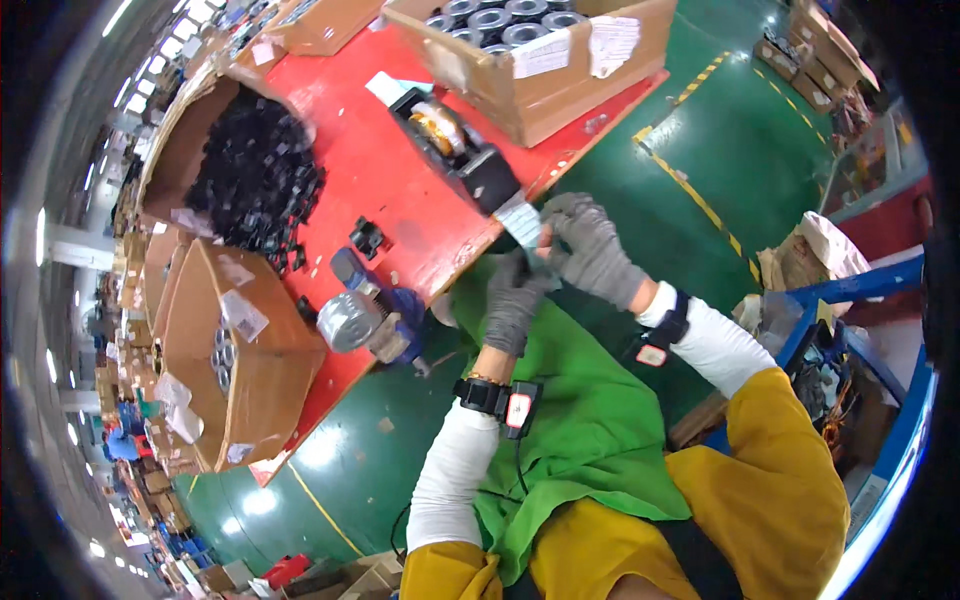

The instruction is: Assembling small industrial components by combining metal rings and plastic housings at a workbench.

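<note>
A pale, shiny strip of tape hangs off the front of a black tape dispenser at the red table's edge. At the strip's lower end, my right hand, in a grey glove, has its fingers pinched together; a bare fingertip shows there. Just below and to the left is my left hand, also gloved, with its fingers closed. What the left hand holds is hidden by the fingers and the right hand. Left of my hands, a silver metal cylinder sits on a blue bench vise.
A carton of metal rings stands at the far edge. On the left are a box heaped with black plastic parts and another carton. A black clip-like part lies on the red table. A blue frame stands at right.
</note>
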The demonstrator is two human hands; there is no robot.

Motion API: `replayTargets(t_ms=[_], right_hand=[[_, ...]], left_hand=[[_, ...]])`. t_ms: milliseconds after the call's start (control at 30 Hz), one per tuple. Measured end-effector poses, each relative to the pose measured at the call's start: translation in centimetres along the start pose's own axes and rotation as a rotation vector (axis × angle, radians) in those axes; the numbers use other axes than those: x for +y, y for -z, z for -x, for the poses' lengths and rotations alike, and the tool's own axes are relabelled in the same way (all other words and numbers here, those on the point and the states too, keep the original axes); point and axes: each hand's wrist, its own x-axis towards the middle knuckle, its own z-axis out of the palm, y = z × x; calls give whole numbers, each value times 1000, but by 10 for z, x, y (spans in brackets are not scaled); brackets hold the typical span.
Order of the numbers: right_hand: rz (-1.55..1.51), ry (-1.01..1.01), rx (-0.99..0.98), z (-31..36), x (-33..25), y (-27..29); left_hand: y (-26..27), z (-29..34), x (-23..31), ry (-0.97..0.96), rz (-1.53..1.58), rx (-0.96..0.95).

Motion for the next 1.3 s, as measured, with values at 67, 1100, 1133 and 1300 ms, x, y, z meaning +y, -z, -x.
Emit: replayTargets(t_ms=[67, 1100, 1133, 1300], right_hand=[[-28, 128, 89, 4, -1, 2], [-134, -172, -35, 77, 10, 28], [-131, -177, -29, 76, 10, 28], [-216, -188, -42, 71, 3, 24]], left_hand=[[23, 16, -16, -9, -248, -143], [247, 11, 28, -267, -1471, 467], [246, 8, 31, -228, -1400, 501], [246, -12, 31, 186, -1376, 618]])
